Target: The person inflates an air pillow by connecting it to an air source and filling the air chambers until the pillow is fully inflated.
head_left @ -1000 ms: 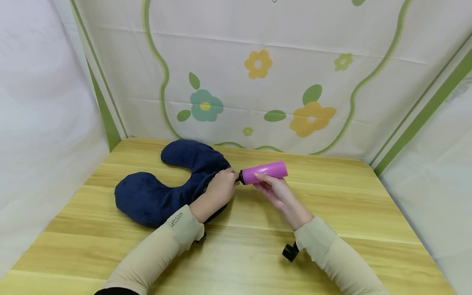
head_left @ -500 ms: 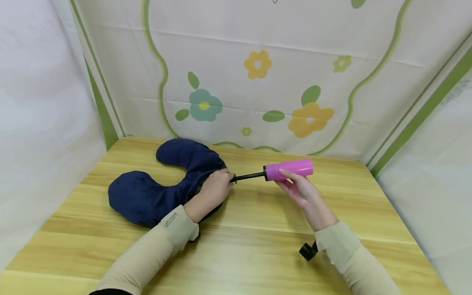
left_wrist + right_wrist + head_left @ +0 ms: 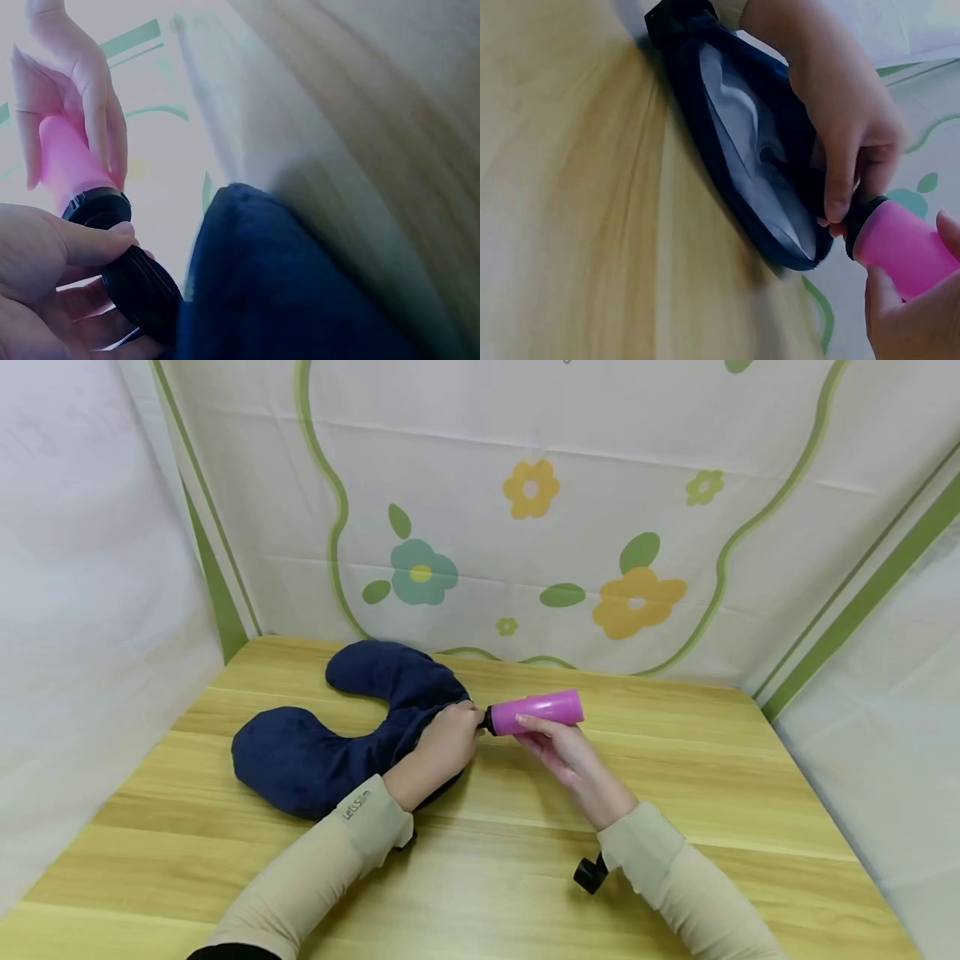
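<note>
A navy plush U-shaped neck pillow [image 3: 292, 760] lies on the table, its two arms pointing left. Its cover gapes open along one side in the right wrist view, showing a pale grey lining [image 3: 735, 124]. Beside the outer curve is a pink hand pump [image 3: 543, 710], its rod pushed in. My left hand [image 3: 447, 739] pinches the pump's black end piece between thumb and fingers, close against the pillow. In the left wrist view a black ribbed part [image 3: 142, 289] runs from there toward the navy fabric. My right hand [image 3: 558, 752] grips the pink barrel.
The wooden table [image 3: 480, 893] carries the pillow at its left and middle. White fabric walls with printed flowers [image 3: 637, 602] stand behind and at both sides. A black wrist mount [image 3: 590, 874] hangs under the right sleeve.
Half a second ago the pink barrel was drawn out to the right, baring a black rod; now it is pushed back left against the left hand, as one second ago.
</note>
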The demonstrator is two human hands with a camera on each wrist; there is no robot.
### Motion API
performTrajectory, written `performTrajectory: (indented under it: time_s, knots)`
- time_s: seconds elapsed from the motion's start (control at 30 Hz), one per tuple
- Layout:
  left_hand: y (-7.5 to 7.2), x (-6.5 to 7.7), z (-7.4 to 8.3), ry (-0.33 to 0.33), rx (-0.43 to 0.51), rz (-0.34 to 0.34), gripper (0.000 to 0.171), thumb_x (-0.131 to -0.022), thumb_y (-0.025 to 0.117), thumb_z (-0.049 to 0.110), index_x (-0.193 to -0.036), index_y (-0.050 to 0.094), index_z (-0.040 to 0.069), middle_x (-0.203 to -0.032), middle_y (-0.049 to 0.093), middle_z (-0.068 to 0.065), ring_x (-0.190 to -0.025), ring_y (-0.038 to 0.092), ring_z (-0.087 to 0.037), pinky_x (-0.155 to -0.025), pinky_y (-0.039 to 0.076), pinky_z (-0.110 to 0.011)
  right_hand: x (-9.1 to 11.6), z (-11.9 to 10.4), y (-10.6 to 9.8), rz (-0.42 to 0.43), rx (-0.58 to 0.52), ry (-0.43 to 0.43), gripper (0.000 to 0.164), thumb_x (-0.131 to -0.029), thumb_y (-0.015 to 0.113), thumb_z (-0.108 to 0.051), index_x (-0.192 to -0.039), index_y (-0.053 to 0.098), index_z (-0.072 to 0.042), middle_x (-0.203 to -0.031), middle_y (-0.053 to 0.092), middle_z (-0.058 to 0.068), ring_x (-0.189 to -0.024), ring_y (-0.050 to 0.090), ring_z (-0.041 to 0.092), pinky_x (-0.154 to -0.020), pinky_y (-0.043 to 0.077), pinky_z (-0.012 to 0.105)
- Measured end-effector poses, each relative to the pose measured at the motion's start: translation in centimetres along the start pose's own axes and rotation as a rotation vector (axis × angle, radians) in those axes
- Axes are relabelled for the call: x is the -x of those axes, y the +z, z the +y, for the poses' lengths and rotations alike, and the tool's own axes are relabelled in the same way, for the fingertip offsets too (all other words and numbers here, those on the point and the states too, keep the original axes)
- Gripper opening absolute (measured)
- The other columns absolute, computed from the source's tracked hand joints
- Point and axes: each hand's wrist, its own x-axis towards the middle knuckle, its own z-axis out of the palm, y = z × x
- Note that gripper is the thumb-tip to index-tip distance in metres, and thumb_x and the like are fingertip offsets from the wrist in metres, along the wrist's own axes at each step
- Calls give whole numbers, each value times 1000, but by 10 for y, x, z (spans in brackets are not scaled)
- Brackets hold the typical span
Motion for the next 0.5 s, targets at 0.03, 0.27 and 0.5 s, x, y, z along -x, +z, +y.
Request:
performTrajectory:
  time_s: [0.03, 0.27, 0.5]
  knots:
    - [0, 0, -1, 8, 10, 3, 16, -96, 74, 9, -110, 77, 5, -104, 69, -7, -93, 69, -24, -78, 58, -35, 1, -3, -1, 1, -8, 2, 40, -99, 50, 13, -137, 43, 1, -136, 45, 19, -100, 67, 20, -97, 53, 31]
    - [1, 1, -8, 7, 39, -6, 20, -97, 73, 10, -115, 75, 3, -111, 68, -12, -97, 68, -28, -81, 58, -38, 6, -27, -22, 29, -113, 18, 29, -100, 50, 10, -126, 46, -5, -126, 50, 12, -101, 65, 21, -97, 52, 31]
    - [-2, 4, -10, 10, 33, -6, 20, -96, 73, 8, -115, 74, 0, -110, 68, -13, -96, 68, -29, -81, 58, -39, 9, -43, -37, 74, -159, 33, 29, -102, 52, 3, -127, 41, -9, -129, 45, 8, -104, 63, 19, -101, 49, 29]
